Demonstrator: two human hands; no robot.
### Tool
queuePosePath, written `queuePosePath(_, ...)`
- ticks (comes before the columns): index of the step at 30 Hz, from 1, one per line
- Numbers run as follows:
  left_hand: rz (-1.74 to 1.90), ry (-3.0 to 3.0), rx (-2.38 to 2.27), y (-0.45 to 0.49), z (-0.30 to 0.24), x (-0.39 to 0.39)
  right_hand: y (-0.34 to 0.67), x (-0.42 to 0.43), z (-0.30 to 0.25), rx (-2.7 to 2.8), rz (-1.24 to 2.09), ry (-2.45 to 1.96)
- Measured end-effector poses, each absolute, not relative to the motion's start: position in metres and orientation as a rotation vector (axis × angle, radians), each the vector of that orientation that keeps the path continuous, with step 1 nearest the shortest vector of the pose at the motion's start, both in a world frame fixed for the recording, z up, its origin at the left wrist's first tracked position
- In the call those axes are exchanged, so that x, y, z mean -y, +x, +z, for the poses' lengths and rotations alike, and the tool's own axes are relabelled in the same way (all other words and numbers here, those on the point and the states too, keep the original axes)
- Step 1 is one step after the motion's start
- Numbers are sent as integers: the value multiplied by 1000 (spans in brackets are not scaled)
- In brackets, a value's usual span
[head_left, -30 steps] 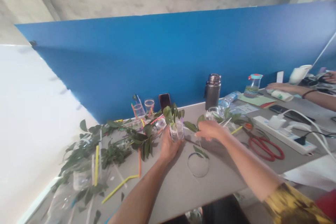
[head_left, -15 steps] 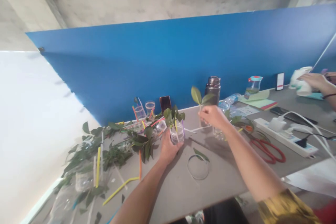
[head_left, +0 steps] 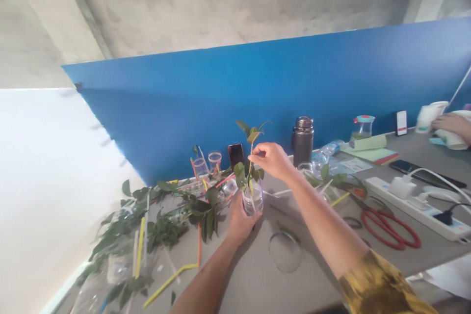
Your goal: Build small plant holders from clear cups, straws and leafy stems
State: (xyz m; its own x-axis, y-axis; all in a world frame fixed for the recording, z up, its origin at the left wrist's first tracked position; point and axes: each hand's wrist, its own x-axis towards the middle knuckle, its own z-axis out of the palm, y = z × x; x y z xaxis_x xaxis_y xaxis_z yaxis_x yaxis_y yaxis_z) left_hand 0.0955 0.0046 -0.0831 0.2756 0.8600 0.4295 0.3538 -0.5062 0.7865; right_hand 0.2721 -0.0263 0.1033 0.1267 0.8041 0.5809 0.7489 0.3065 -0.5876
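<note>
My left hand grips a clear plastic cup holding water and a dark-leaved cutting. My right hand pinches a thin leafy sprig just above the cup. Its stem runs down towards the cup's mouth, and I cannot tell exactly where it ends among the leaves. A flat transparent ring lies on the grey table below my right forearm, with a small leaf beside it.
Leafy branches, coloured straws and plastic cups crowd the table's left. A steel flask, red-handled scissors and a white power strip stand to the right. A co-worker's hand rests far right, against a blue partition.
My right hand has carried the sprig left from near the flask to above the cup. The co-worker's hand has shifted, and the whole view has tilted slightly.
</note>
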Motion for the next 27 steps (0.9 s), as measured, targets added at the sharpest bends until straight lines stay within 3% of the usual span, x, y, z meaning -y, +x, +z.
queuePosePath(8, 1170, 1974, -1080, 95, -87, -6, 275, 15, 88, 1805, 109, -1537)
queuePosePath(16, 1171, 1939, -1057, 94, -82, -4, 297, 28, 103, 1885, 485, -1523)
queuePosePath(27, 1132, 1945, -1088, 93, -78, -3, 331, 47, 107, 1682, 410, -1515)
